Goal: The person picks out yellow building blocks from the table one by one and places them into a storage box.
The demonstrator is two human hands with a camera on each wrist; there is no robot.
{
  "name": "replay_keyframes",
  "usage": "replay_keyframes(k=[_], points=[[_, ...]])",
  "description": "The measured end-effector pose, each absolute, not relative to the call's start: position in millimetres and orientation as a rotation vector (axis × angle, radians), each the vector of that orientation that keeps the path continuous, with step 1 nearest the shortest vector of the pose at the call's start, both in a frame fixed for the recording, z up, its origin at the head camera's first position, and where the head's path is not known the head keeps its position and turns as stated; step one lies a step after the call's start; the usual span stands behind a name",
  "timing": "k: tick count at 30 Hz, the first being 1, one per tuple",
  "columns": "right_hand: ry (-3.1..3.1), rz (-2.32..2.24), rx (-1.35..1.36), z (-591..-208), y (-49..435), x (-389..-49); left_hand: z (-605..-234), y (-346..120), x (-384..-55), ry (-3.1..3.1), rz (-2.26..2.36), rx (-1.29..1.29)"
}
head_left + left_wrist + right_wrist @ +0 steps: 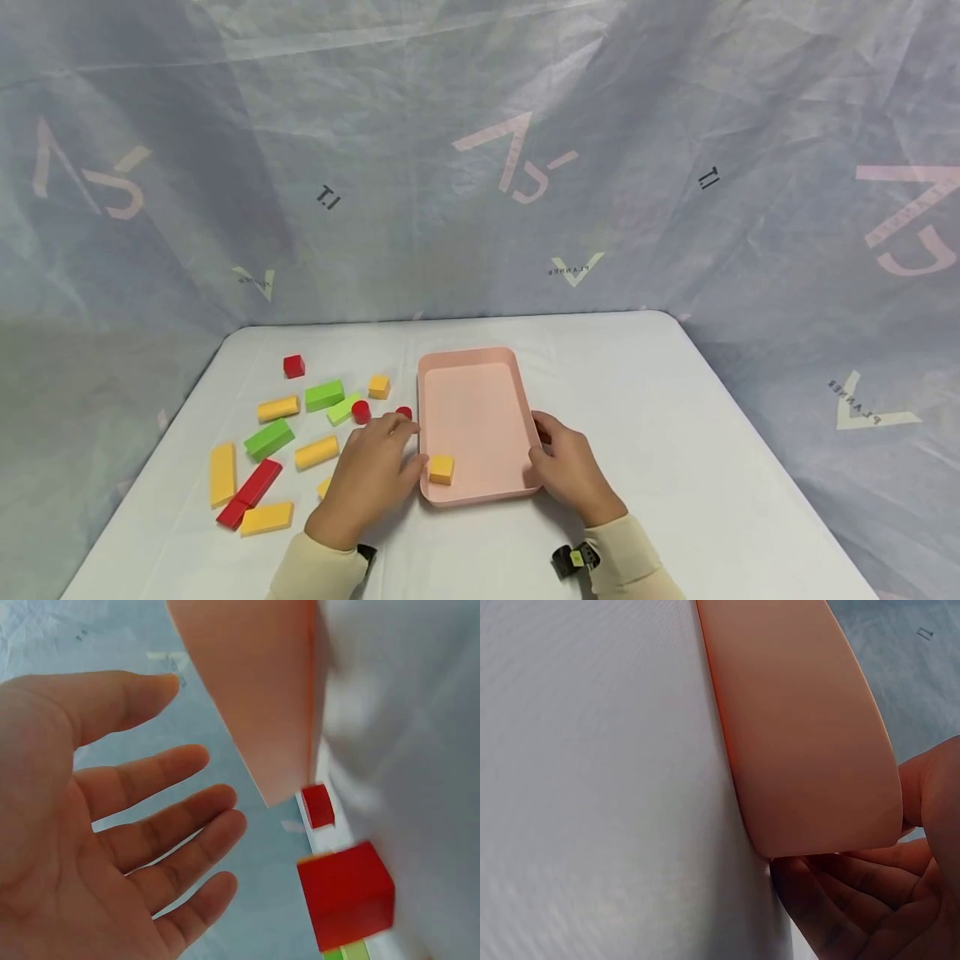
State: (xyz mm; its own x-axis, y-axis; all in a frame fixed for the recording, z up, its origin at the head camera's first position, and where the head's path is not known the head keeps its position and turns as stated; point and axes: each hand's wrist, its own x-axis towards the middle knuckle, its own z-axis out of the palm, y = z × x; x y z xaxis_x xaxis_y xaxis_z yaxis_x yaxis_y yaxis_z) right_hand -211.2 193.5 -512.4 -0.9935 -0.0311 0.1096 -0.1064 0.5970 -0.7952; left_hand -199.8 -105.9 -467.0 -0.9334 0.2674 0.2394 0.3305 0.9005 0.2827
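Observation:
A shallow pink tray (480, 417) lies on the white table, with a yellow block (442, 469) inside its near left corner. At the tray's right side, my right hand (573, 471) grips the wall, thumb over the rim and fingers outside and below, as the right wrist view shows on the tray wall (802, 735). My left hand (375, 475) hovers by the left rim, its fingers spread and relaxed with nothing in them. In the left wrist view a gap shows between those fingers and the tray (262, 697). A red block (345, 896) stands close by.
Left of the tray lie scattered blocks: a red cube (294, 367), green blocks (325, 396), yellow cylinders (278, 408), a red cylinder (362, 412), long yellow blocks (222, 475) and red bars (258, 483). A grey printed curtain (420, 208) hangs behind the table.

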Motion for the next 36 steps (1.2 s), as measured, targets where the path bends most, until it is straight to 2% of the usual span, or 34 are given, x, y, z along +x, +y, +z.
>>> replay_keyframes(k=[14,36], points=[[-2.743,1.353,0.121,-513,193,-211,-470,-144,-200,-2.877,-0.517,-0.196],[-2.758,1.342,0.110,-512,193,-212,-472,-178,-206,-2.884,-0.501,-0.005]])
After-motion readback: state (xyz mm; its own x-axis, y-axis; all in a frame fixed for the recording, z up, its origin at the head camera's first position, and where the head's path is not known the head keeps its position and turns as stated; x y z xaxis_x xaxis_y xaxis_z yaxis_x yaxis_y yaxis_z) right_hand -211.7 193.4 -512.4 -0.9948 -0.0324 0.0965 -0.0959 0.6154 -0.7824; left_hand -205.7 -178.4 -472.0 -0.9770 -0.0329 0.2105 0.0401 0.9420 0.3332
